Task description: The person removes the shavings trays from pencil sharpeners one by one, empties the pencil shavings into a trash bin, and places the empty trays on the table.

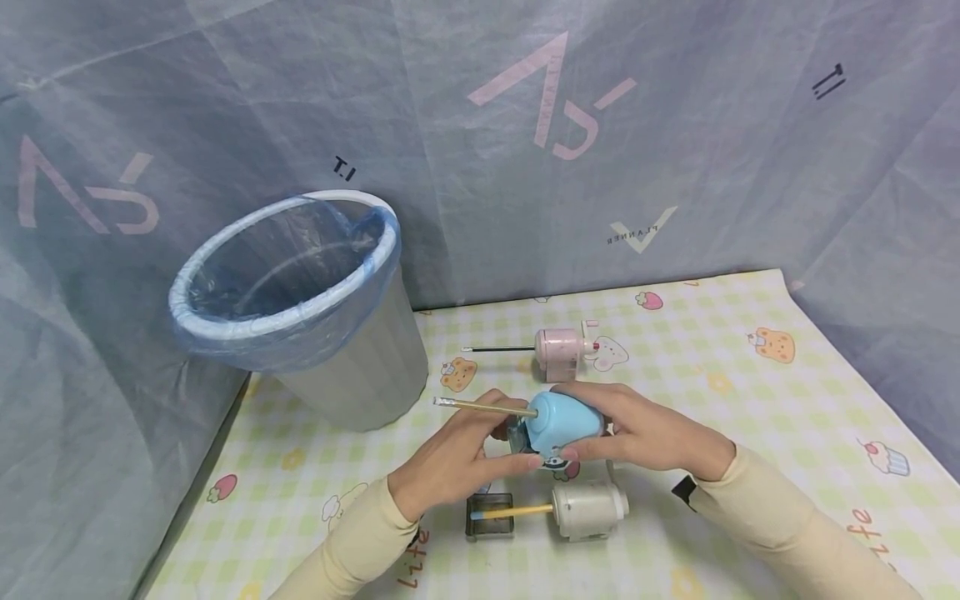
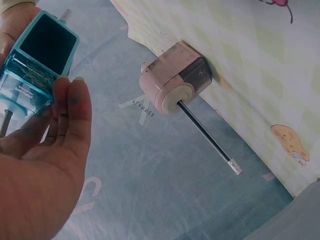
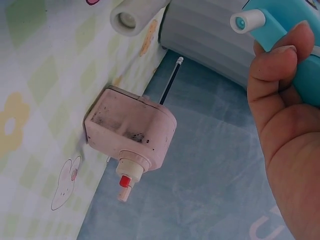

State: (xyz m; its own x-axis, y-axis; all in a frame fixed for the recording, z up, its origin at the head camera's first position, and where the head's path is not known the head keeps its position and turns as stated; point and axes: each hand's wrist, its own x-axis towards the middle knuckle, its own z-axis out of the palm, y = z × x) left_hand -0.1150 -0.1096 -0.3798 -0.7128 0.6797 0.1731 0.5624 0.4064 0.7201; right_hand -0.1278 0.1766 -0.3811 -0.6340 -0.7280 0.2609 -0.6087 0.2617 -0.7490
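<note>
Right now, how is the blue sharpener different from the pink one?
The blue sharpener is held up by both the left hand and right hand; the pink sharpener lies untouched on the mat. Blue holds a yellow pencil; pink holds a black pencil. Both have a pencil stuck in.

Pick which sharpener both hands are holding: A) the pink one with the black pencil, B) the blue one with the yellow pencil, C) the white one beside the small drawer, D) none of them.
B: the left hand and the right hand both grip the blue sharpener, with a yellow pencil stuck in it; the pink sharpener and white sharpener lie untouched on the mat.
</note>
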